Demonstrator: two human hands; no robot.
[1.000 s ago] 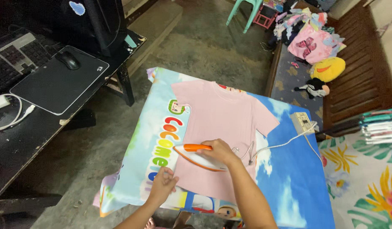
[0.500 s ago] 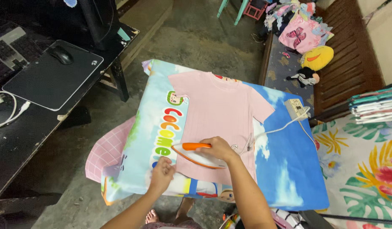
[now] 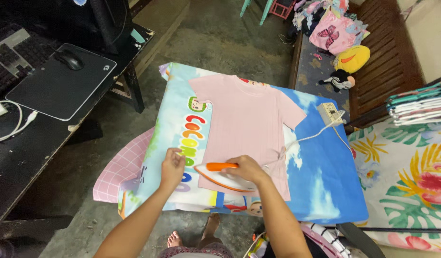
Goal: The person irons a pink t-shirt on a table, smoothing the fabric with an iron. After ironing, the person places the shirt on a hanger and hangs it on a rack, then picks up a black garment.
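Observation:
A pink T-shirt (image 3: 246, 114) lies flat on a colourful printed cloth (image 3: 325, 177) that covers the ironing surface. My right hand (image 3: 246, 168) grips the orange handle of a white iron (image 3: 220, 175), which rests on the shirt's lower hem. My left hand (image 3: 172, 167) lies on the cloth just left of the iron, fingers loosely curled beside the shirt's edge; it is hard to tell whether they pinch fabric. The iron's white cord (image 3: 311, 138) runs right to a power strip (image 3: 329, 113).
A black desk (image 3: 20, 157) with mouse pad (image 3: 60, 83), mouse and keyboard stands at left. A wooden bench (image 3: 387, 62) with clothes and plush toys is at the back right. Folded clothes (image 3: 416, 107) lie at right. A pink checked cloth (image 3: 120, 169) hangs below the surface.
My left hand has moved up from the near edge of the cloth to beside the shirt. The iron stays at the hem. The view has shifted slightly.

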